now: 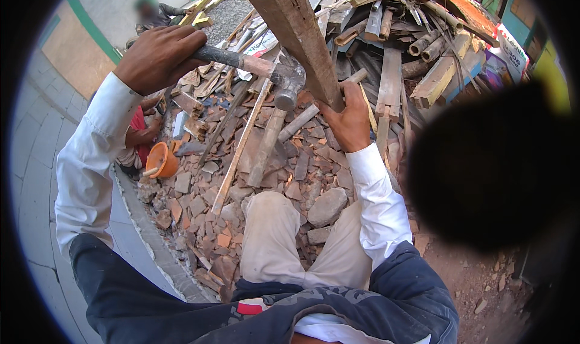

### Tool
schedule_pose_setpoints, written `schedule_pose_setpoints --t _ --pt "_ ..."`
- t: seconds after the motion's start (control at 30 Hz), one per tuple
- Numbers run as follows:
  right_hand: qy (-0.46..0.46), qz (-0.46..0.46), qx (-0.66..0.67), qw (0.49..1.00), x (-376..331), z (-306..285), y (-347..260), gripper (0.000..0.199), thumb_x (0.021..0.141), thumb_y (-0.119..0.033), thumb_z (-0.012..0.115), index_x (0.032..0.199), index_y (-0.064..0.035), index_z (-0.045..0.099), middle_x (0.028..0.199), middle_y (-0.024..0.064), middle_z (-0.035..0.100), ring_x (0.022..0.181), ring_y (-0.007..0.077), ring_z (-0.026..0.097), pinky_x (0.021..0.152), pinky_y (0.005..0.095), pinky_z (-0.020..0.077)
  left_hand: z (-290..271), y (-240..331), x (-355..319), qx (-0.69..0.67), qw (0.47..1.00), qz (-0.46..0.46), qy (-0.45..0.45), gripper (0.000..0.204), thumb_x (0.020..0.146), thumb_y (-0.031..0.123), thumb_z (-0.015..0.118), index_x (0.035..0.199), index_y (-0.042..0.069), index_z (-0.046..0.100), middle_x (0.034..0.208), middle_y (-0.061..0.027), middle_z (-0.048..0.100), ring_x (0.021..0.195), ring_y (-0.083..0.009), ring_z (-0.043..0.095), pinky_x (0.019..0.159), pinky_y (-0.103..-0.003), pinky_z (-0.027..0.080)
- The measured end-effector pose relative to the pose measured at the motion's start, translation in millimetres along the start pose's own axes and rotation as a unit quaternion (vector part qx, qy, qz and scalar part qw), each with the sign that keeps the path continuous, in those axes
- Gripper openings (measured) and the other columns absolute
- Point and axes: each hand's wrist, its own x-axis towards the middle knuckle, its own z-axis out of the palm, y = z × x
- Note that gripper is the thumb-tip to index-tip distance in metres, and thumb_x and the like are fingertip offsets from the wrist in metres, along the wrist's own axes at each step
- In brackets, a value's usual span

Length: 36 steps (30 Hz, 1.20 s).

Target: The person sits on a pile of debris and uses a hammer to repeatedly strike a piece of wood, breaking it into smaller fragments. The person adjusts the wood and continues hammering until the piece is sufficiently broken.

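My left hand is closed round the handle of a claw hammer, raised in front of me. The hammer's metal head lies close to the left side of a thick wooden beam; whether they touch I cannot tell. That beam slants from the top of the view down to my right hand, which grips its lower end, the thumb on the near side and the fingers partly hidden behind the wood. Below both hands lie broken tiles and bricks, with loose wooden sticks among them.
A large heap of planks and bamboo poles rises ahead and to the right. An orange bucket stands at left beside a seated person in red. Farther back is another person. A kerb edge borders the rubble; a dark round shape blocks the right.
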Motion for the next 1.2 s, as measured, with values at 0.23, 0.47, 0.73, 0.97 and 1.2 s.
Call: schedule_pose_setpoints --t 0.23,0.47,0.73,0.97,1.2 --pt "0.006 -0.010 0.012 1.000 2.5 1.9 4.0 0.041 0.075 -0.018 0.085 0.102 0.0005 0.060 0.097 0.0181 0.060 0.088 0.0398 0.060 0.076 0.0448 0.0485 42.2 27.4 -12.6 -0.202 0.973 -0.107 -0.034 0.023 0.094 0.020 0.065 0.109 0.005 0.055 0.091 -0.0162 0.061 0.087 -0.0387 0.062 0.074 -0.048 0.047" --pt "-0.023 -0.018 0.010 1.000 2.4 -3.6 3.2 0.038 0.076 -0.016 0.083 0.099 0.0004 0.057 0.094 0.0180 0.058 0.087 0.0401 0.060 0.076 0.0449 0.0479 68.6 40.6 -22.0 -0.310 0.940 -0.140 -0.032 0.024 0.095 0.023 0.065 0.108 0.005 0.055 0.085 -0.0176 0.060 0.080 -0.0402 0.062 0.071 -0.048 0.046" --pt "-0.021 -0.027 0.041 0.999 -3.3 11.0 11.4 0.037 0.073 -0.009 0.082 0.099 0.0008 0.057 0.093 0.0165 0.058 0.086 0.0363 0.059 0.076 0.0426 0.0464 60.3 -16.1 0.5 -0.126 0.991 -0.033 -0.043 0.030 0.096 0.037 0.063 0.099 0.009 0.050 0.080 -0.0106 0.060 0.076 -0.0360 0.064 0.064 -0.049 0.048" --pt "0.002 -0.026 0.049 0.998 4.3 11.7 33.4 0.036 0.075 -0.009 0.081 0.103 0.0010 0.060 0.095 0.0171 0.060 0.088 0.0356 0.061 0.079 0.0408 0.0486 73.9 -0.2 -0.5 -0.166 0.981 -0.095 -0.018 0.031 0.093 0.035 0.066 0.098 0.008 0.052 0.084 -0.0135 0.060 0.078 -0.0368 0.065 0.065 -0.048 0.050" --pt "-0.058 -0.017 0.022 0.998 1.7 16.4 1.8 0.041 0.080 -0.015 0.081 0.113 -0.0006 0.061 0.101 0.0204 0.067 0.093 0.0411 0.066 0.081 0.0431 0.0521 108.1 58.3 -52.6 -0.217 0.946 -0.233 0.064 0.027 0.089 0.026 0.073 0.099 0.006 0.058 0.084 -0.0153 0.060 0.079 -0.0384 0.064 0.069 -0.048 0.050"
